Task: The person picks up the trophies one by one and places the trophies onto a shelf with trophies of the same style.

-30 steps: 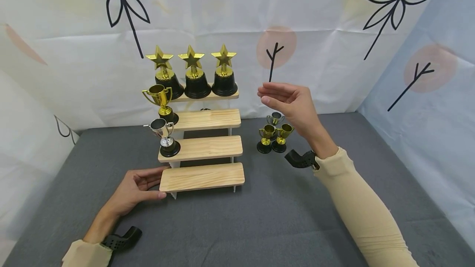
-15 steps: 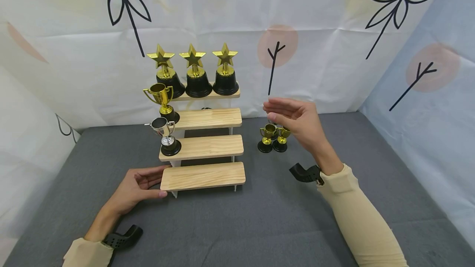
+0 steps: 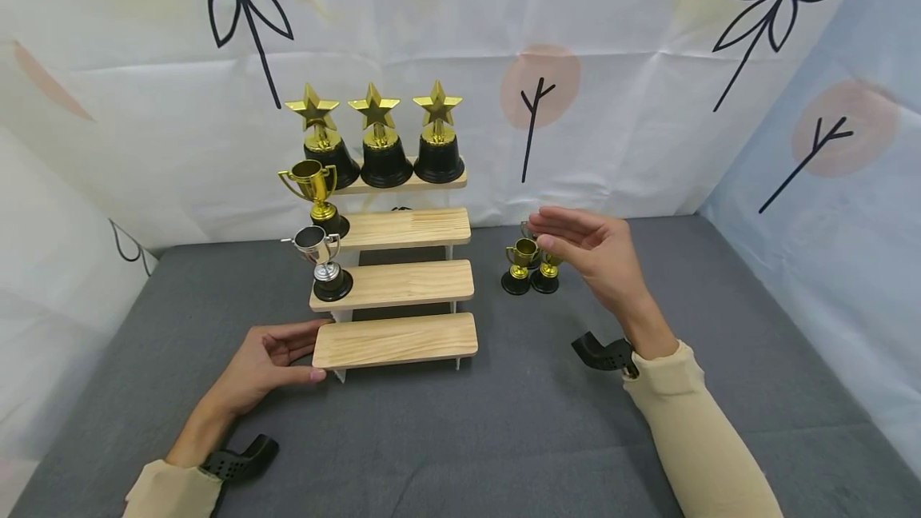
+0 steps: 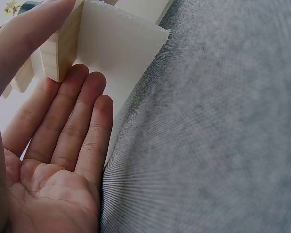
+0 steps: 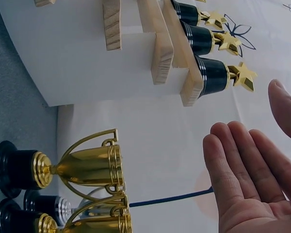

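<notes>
In the head view a tiered wooden display stand (image 3: 394,340) has pale shelves on white supports. My left hand (image 3: 248,370) rests at the left end of its lowest shelf, thumb near the front corner and fingers straight towards the rear. The left wrist view shows those fingertips right at the wooden shelf end (image 4: 63,53). My right hand (image 3: 593,254) hovers with extended fingers over a small trophy group on the cloth; nothing is in it. Two gold trophy cups (image 5: 89,166) stand there, with a silver trophy cup (image 5: 94,206) partly hidden behind them.
Three gold star trophies (image 3: 374,138) line the top shelf. A gold cup (image 3: 313,186) stands on the left of the shelf below, a silver cup (image 3: 325,258) on the one under that. Grey cloth (image 3: 432,446) covers the table before a printed white backdrop (image 3: 432,46).
My right hand has come down and a little to the right, now overlapping the small cups. The left hand keeps its place at the lowest shelf.
</notes>
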A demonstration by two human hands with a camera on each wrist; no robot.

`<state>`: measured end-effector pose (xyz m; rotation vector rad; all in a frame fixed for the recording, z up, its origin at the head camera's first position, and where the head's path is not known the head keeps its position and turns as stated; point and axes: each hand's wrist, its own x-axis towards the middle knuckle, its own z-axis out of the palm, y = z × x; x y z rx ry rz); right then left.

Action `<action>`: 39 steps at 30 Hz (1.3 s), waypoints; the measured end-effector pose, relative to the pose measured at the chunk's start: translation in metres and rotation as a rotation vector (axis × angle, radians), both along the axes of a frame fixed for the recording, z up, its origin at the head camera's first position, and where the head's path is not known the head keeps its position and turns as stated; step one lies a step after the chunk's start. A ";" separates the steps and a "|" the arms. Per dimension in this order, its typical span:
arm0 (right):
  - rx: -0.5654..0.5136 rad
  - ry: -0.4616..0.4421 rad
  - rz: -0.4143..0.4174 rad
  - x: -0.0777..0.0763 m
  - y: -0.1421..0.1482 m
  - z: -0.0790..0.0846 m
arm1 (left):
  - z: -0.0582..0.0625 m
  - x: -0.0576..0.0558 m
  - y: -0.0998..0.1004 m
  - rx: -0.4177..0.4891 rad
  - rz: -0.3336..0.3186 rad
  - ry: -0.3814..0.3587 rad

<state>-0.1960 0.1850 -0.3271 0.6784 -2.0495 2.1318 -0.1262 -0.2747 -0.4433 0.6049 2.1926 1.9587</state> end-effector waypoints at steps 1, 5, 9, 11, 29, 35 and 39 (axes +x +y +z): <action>-0.001 -0.002 -0.003 0.000 0.001 -0.001 | 0.000 0.000 0.000 0.005 -0.004 0.003; -0.004 -0.007 -0.005 0.001 0.004 -0.002 | 0.001 0.000 0.001 0.009 -0.006 0.004; -0.007 -0.015 -0.015 0.000 0.008 -0.004 | 0.001 0.000 0.001 0.003 0.001 0.000; -0.009 -0.020 -0.024 -0.001 0.011 -0.004 | 0.001 0.000 0.001 0.003 0.003 -0.001; -0.039 -0.006 -0.053 -0.007 0.029 -0.007 | 0.001 0.001 0.001 0.008 -0.002 0.003; -0.046 -0.005 -0.057 -0.010 0.034 -0.009 | 0.001 0.001 0.001 0.008 -0.001 -0.002; -0.051 0.001 -0.053 -0.012 0.038 -0.011 | 0.002 0.001 0.001 0.004 0.000 -0.001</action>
